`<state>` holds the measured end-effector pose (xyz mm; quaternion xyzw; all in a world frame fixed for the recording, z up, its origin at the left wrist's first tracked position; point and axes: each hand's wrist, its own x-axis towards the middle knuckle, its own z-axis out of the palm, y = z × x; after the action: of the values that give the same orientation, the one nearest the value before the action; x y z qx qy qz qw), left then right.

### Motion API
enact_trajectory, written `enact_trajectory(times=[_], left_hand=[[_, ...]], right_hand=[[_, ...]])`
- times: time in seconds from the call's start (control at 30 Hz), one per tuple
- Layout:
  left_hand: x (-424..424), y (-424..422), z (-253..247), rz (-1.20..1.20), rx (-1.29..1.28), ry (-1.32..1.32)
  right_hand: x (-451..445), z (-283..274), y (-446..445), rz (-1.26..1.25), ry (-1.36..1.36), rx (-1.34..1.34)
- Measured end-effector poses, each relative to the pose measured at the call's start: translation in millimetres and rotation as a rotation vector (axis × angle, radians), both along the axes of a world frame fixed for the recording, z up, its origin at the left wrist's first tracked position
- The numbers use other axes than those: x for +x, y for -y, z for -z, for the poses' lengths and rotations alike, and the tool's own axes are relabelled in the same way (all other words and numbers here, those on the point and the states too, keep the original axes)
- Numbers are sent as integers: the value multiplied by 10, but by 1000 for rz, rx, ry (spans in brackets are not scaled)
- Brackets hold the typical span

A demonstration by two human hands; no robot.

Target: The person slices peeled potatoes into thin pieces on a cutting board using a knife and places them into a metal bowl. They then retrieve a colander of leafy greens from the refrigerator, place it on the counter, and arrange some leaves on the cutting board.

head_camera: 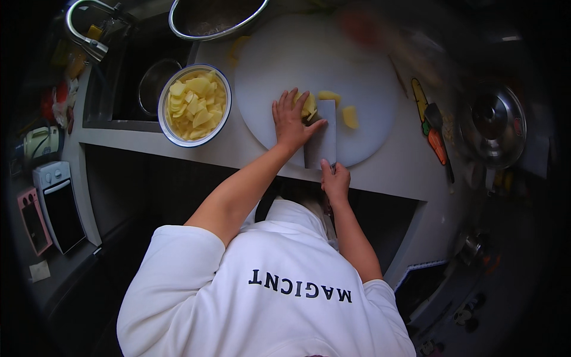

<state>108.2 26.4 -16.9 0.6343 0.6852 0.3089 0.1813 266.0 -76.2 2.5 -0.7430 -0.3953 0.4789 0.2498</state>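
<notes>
On a round white cutting board point(272, 53), my left hand point(291, 122) steadies a piece of peeled potato point(308, 105) under its fingertips. Its thumb reaches across to the face of a cleaver point(322, 140). My right hand point(335, 180) grips the cleaver's handle near the board's front edge. The broad blade lies close beside the potato piece, partly over it. Just past the blade tip sits one potato slice point(329, 96), and another slice point(350, 117) lies to the right. A blue-rimmed bowl point(187, 143) left of the board is heaped with sliced potato point(196, 105).
A metal basin point(223, 35) stands behind the bowl, and the sink point(134, 80) with its faucet point(89, 42) is at left. Right of the board lie a carrot-shaped item point(436, 145), a dark utensil point(439, 129) and a shiny lid point(493, 125). The counter's front edge point(383, 189) runs before me.
</notes>
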Motion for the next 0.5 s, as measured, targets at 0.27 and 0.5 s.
enact_trajectory(times=[0.27, 0.5], left_hand=[[-7, -15, -9, -92, 77, 43], [29, -52, -4, -179, 136, 51]], right_hand=[[-111, -88, -46, -11, -135, -82], [-342, -17, -164, -63, -314, -104]])
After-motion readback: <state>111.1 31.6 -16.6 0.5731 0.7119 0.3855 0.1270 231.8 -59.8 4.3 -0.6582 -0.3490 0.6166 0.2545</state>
